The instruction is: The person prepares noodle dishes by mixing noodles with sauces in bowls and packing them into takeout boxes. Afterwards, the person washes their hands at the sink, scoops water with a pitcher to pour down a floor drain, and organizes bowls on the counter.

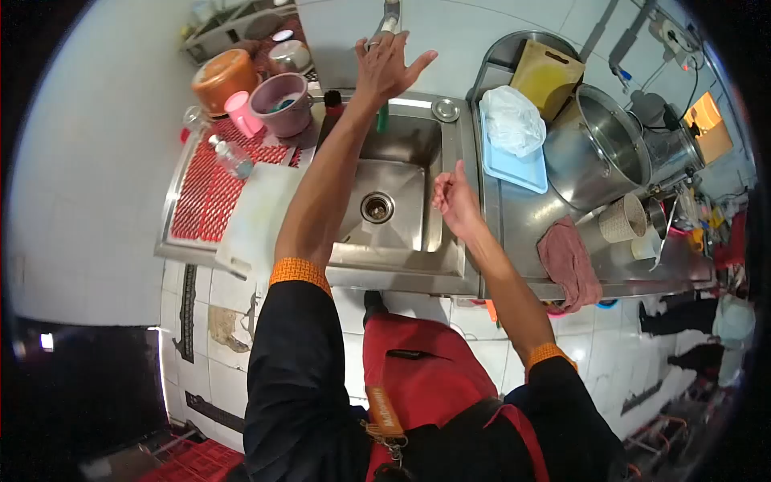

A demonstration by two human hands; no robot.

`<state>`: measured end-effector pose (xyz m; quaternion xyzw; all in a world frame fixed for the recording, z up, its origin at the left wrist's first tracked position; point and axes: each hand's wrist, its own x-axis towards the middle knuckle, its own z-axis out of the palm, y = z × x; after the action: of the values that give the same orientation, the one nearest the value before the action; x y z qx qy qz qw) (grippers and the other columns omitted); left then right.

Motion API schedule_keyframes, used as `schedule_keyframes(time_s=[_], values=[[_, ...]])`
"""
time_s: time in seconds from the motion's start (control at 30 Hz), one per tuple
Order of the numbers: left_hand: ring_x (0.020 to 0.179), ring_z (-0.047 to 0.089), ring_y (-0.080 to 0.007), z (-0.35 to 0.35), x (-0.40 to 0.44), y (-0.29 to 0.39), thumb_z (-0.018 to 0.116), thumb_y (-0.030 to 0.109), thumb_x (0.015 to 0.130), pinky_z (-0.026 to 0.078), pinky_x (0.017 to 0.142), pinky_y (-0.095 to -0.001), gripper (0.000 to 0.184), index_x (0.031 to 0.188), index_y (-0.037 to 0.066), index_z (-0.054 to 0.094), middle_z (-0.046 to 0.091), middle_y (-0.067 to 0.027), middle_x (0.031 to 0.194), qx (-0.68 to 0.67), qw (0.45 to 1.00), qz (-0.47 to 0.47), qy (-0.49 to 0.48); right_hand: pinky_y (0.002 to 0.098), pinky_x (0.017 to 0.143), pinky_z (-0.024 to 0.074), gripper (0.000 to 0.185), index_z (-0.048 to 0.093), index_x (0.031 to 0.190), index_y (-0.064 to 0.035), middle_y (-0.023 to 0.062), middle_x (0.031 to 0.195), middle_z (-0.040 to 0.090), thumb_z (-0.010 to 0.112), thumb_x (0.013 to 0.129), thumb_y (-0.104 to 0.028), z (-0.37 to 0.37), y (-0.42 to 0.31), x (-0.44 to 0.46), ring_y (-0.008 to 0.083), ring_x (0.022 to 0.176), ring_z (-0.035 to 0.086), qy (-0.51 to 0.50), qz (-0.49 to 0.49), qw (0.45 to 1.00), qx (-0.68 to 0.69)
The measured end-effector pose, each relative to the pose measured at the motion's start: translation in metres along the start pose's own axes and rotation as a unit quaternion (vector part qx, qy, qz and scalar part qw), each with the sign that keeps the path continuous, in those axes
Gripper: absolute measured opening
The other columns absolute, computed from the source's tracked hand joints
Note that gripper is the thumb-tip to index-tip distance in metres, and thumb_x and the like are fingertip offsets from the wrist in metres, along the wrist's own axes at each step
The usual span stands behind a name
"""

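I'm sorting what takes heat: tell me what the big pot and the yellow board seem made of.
The big pot: bare metal, satin-finished, by its grey, softly reflective wall; steel or aluminium, I can't say which. The yellow board: probably smooth plastic, being evenly coloured with no visible grain.

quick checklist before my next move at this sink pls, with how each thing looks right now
1. Left hand up by the tap: ok
2. Left hand touching the tap: cannot tell, the hand covers part of it
3. Right hand empty: ok, held near the sink's right side
4. Drain uncovered: ok
5. Water running: cannot tell, the left arm blocks part of the view
6. Cloth fully on the counter: not ok, it hangs over the front edge
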<state>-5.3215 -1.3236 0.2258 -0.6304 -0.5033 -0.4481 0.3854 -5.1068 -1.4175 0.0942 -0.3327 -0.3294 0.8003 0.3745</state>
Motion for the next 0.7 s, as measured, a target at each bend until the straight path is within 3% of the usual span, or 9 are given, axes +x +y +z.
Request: schedule_keyframes(time_s=[0.13,0.23,0.37,0.43,0.5,0.53,0.6,0.63,0.7], values=[[0.05,0.037,-0.0227,0.002,-0.005,-0.016,0.056,0.035,0.088,0.032,0.059,-0.0405,0.059,0.047,-0.003,0.039,0.037,-0.0135,0.045,-0.372,0.898,-0.228,-0.052,0.0305,0.056,0.0409,0.054,0.053,0.075,-0.0087,0.0013,0.06,0.045,0.032,0.095,-0.055,0.015,0.027,0.068,0.0169,0.056,0.044,0.13,0.063,0.982,0.124],[0.054,0.036,-0.0204,-0.002,-0.014,-0.039,0.056,0.03,0.089,0.031,0.058,-0.0389,0.052,0.052,-0.004,0.041,0.035,-0.0096,0.047,-0.504,0.815,-0.268,-0.094,0.0328,0.057,0.0419,0.054,0.053,0.079,-0.0085,0.0015,0.061,0.046,0.035,0.093,-0.057,0.019,0.049,0.112,0.0179,0.056,0.045,0.201,0.114,0.961,0.15],[0.066,0.048,-0.0154,0.0,-0.016,-0.055,0.047,0.033,0.094,0.04,0.087,-0.0326,0.054,0.051,0.001,0.044,0.044,-0.0017,0.053,-0.599,0.778,-0.163,-0.098,0.0369,0.062,0.0446,0.055,0.054,0.087,-0.0038,0.0073,0.074,0.053,0.039,0.092,-0.056,0.028,0.074,0.149,0.0203,0.067,0.051,0.183,0.111,0.96,0.181],[0.075,0.052,-0.0167,-0.009,-0.019,-0.056,0.045,0.034,0.095,0.036,0.098,-0.0351,0.047,0.061,0.001,0.049,0.05,-0.0012,0.061,-0.601,0.774,-0.148,-0.132,0.034,0.063,0.0455,0.041,0.053,0.087,-0.0017,0.0087,0.078,0.052,0.046,0.095,-0.041,0.043,0.076,0.158,0.0204,0.071,0.052,0.187,0.106,0.954,0.21],[0.086,0.056,-0.0193,-0.018,-0.022,-0.048,0.052,0.025,0.09,0.037,0.096,-0.0343,0.032,0.094,-0.005,0.062,0.063,-0.0102,0.091,-0.58,0.763,-0.277,0.068,0.0291,0.061,0.0452,0.021,0.052,0.086,-0.0013,0.0074,0.078,0.05,0.049,0.094,-0.02,0.047,0.082,0.174,0.0191,0.07,0.051,0.161,0.073,0.97,0.167],[0.086,0.056,-0.0193,-0.012,-0.043,-0.05,0.052,0.025,0.09,0.037,0.096,-0.0343,0.032,0.094,-0.005,0.062,0.063,-0.0102,0.091,-0.582,0.761,-0.281,0.062,0.0256,0.06,0.0452,0.006,0.054,0.089,-0.0045,0.0061,0.082,0.05,0.049,0.089,-0.002,0.018,0.104,0.192,0.0189,0.07,0.051,0.102,0.072,0.983,0.138],[0.109,0.052,-0.0214,0.019,-0.137,-0.057,0.047,0.027,0.093,0.037,0.095,-0.0344,0.037,0.115,-0.002,0.056,0.057,-0.0139,0.116,-0.421,0.697,-0.579,-0.037,0.0219,0.062,0.0457,0.017,0.054,0.1,-0.0067,0.0044,0.084,0.053,0.047,0.087,0.001,0.023,0.109,0.185,0.015,0.071,0.053,0.112,0.08,0.987,0.078],[0.099,0.053,-0.0207,0.042,-0.203,-0.052,0.045,0.026,0.094,0.04,0.087,-0.0327,0.034,0.112,-0.001,0.056,0.057,-0.0109,0.107,-0.425,0.631,-0.641,-0.099,0.0181,0.064,0.0462,0.031,0.054,0.112,-0.0089,0.0026,0.086,0.056,0.045,0.086,0.005,0.027,0.104,0.182,0.0111,0.073,0.055,0.12,0.085,0.989,0.013],[0.09,0.055,-0.02,0.076,-0.271,-0.023,0.042,0.026,0.095,0.042,0.08,-0.031,0.032,0.108,0.001,0.057,0.057,-0.0079,0.098,-0.454,0.545,-0.683,-0.175,0.0347,0.076,0.0467,0.031,0.057,0.11,-0.0124,0.0117,0.096,0.059,0.052,0.08,-0.005,0.057,0.098,0.184,0.0228,0.089,0.058,0.272,0.086,0.905,-0.315]])
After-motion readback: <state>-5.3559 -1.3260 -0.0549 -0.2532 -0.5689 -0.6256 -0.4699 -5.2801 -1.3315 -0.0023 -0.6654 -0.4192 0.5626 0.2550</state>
